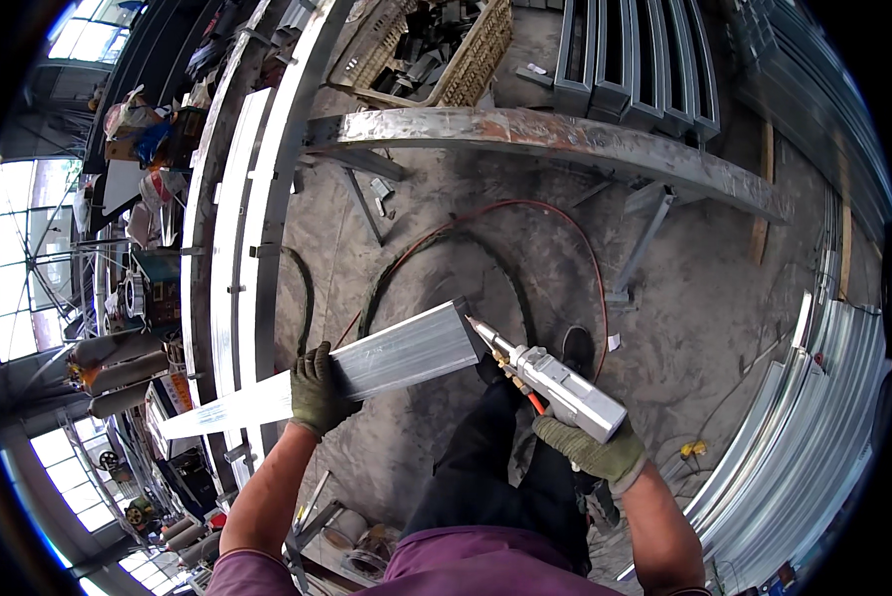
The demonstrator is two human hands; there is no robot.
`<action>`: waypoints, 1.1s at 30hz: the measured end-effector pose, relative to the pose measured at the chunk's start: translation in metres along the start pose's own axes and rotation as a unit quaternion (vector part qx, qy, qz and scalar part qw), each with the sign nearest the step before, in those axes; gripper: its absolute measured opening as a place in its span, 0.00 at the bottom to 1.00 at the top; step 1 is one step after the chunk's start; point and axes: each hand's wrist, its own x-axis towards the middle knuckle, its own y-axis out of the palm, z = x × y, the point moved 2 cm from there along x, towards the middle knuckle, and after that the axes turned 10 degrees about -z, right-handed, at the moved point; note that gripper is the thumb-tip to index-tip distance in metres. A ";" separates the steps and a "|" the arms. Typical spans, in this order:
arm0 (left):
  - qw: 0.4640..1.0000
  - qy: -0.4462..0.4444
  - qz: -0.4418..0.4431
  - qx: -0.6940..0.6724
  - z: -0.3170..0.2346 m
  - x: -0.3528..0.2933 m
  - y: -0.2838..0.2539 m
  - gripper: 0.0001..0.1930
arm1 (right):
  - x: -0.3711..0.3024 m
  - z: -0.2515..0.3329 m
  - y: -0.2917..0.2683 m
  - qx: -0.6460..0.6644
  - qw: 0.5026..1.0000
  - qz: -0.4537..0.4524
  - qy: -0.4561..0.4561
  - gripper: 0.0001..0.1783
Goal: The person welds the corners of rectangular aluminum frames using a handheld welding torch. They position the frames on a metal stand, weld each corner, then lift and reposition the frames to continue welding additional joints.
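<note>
A long silver square metal tube (406,348) slants across in front of me, its left part lying over the metal rails and its near end raised at the middle. My left hand (322,387), in a green-grey work glove, is closed around the tube about halfway along. In my right hand (595,452), gloved alike, is a silver air tool (560,382) with a narrow pointed tip, brass fittings and an orange hose. The hand is wrapped about its rear part; some fingers are hidden beneath. The tip is close beside the tube's end; whether they touch I cannot tell.
Long metal rails (277,169) run along the left, with a steel beam (525,129) across the far side. Beyond stand a yellow crate (471,55) of dark pieces and several stacked frames (645,60). Metal profiles (813,427) lie at right. A red hose (600,268) loops over the floor.
</note>
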 end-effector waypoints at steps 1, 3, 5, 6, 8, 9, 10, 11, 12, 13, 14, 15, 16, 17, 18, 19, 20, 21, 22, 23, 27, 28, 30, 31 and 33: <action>1.000 -0.001 -0.001 0.002 -0.001 0.001 0.000 0.66 | 0.002 -0.003 0.000 -0.010 1.000 0.005 -0.006 0.20; 1.000 -0.001 -0.002 0.007 -0.002 0.002 -0.002 0.65 | 0.005 -0.003 0.001 -0.017 1.000 0.011 0.003 0.21; 1.000 0.004 -0.004 0.010 -0.001 0.002 -0.002 0.65 | 0.008 0.001 0.003 -0.013 0.999 0.012 0.035 0.22; 1.000 0.005 -0.007 0.006 -0.001 0.003 -0.001 0.64 | 0.010 0.003 0.003 -0.011 0.999 0.014 0.045 0.22; 1.000 0.006 -0.011 0.000 0.001 0.004 -0.001 0.63 | 0.015 0.005 0.005 -0.004 0.998 0.019 0.067 0.23; 1.000 0.010 -0.016 -0.001 0.002 0.004 0.000 0.63 | 0.018 0.008 0.006 0.000 0.998 0.021 0.066 0.24; 1.000 0.013 -0.021 -0.002 0.002 0.005 0.000 0.63 | 0.021 0.011 0.006 0.004 0.998 0.023 0.064 0.24; 1.000 0.015 -0.026 -0.003 0.003 0.005 0.000 0.63 | 0.024 0.013 0.007 0.008 0.998 0.026 0.063 0.24; 1.000 0.013 -0.025 -0.004 0.003 0.005 0.000 0.63 | 0.025 0.012 0.008 0.009 0.997 0.029 0.077 0.25; 1.000 0.011 -0.022 -0.005 0.003 0.006 -0.001 0.63 | 0.025 0.011 0.008 0.010 0.995 0.032 0.092 0.25; 1.000 0.009 -0.019 -0.006 0.002 0.006 -0.002 0.63 | 0.026 0.010 0.009 0.010 0.994 0.035 0.107 0.25; 1.000 0.008 -0.019 -0.006 0.002 0.006 -0.002 0.63 | 0.028 0.010 0.009 0.011 0.994 0.036 0.103 0.25; 1.000 0.007 -0.019 -0.005 0.002 0.006 -0.001 0.62 | 0.030 0.011 0.010 0.012 0.994 0.037 0.099 0.25; 1.000 0.007 -0.018 -0.005 0.002 0.007 -0.001 0.62 | 0.031 0.011 0.010 0.013 0.995 0.037 0.094 0.25; 1.000 0.005 -0.016 -0.007 0.001 0.007 -0.002 0.62 | 0.033 0.013 0.011 0.021 0.995 0.036 0.091 0.25; 1.000 0.004 -0.014 -0.009 0.001 0.007 -0.003 0.62 | 0.035 0.015 0.012 0.029 0.995 0.034 0.088 0.25; 1.000 0.003 -0.012 -0.010 0.001 0.007 -0.004 0.62 | 0.036 0.017 0.013 0.037 0.995 0.033 0.085 0.24; 1.000 0.004 -0.014 -0.011 0.001 0.008 -0.003 0.62 | 0.037 0.017 0.013 0.033 0.994 0.036 0.096 0.24; 1.000 0.004 -0.016 -0.012 0.001 0.007 -0.003 0.62 | 0.037 0.018 0.013 0.029 0.993 0.040 0.107 0.24; 1.000 0.005 -0.018 -0.013 0.002 0.007 -0.003 0.62 | 0.038 0.019 0.013 0.025 0.992 0.044 0.117 0.24; 1.000 0.013 -0.025 -0.011 0.002 0.007 -0.002 0.62 | 0.037 0.018 0.013 0.026 0.993 0.031 0.108 0.24; 1.000 0.013 -0.024 -0.012 0.002 0.006 -0.002 0.62 | 0.037 0.020 0.013 0.030 0.993 0.031 0.110 0.24; 1.000 0.013 -0.023 -0.013 0.003 0.006 -0.001 0.62 | 0.037 0.021 0.012 0.030 0.994 0.031 0.103 0.24; 1.000 0.014 -0.023 -0.013 0.002 0.007 -0.002 0.62 | 0.036 0.019 0.012 0.027 0.995 0.031 0.094 0.24; 1.000 0.015 -0.022 -0.012 0.002 0.007 -0.002 0.62 | 0.036 0.015 0.011 0.021 0.995 0.033 0.087 0.25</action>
